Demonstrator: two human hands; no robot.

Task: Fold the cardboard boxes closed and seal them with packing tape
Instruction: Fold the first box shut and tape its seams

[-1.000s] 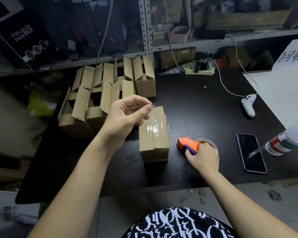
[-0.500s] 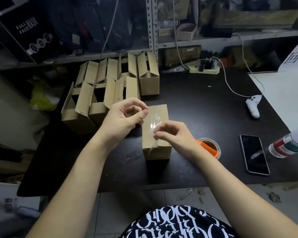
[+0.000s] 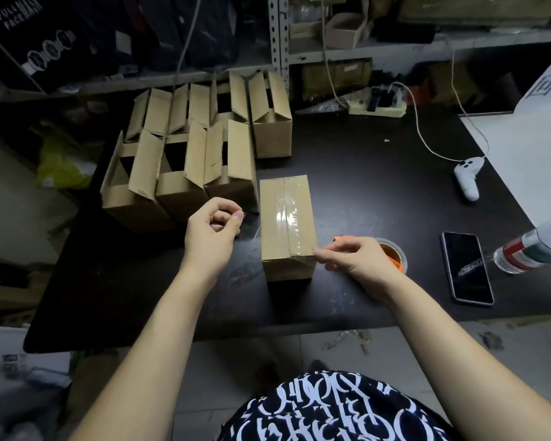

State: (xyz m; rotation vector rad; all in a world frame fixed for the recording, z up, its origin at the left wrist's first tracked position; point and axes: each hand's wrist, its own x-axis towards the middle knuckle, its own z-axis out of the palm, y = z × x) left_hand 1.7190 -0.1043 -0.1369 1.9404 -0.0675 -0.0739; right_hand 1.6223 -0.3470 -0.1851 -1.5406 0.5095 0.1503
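One box (image 3: 272, 224) between right grip (image 3: 347, 262), pinching its tape (image 3: 303, 258), and curled left grip (image 3: 212, 232), contents unclear.

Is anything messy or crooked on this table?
Yes. The clear packing tape on the closed brown cardboard box is wrinkled mid-strip, its near end skewed toward the corner where the right hand pinches it. A clear plastic bottle lies on its side near the black table's right edge.

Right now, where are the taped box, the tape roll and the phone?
taped box (image 3: 285, 214): head view, middle of its taped top face.
tape roll (image 3: 395, 248): head view, the uncovered part of the roll.
phone (image 3: 466, 268): head view, middle of its dark screen.
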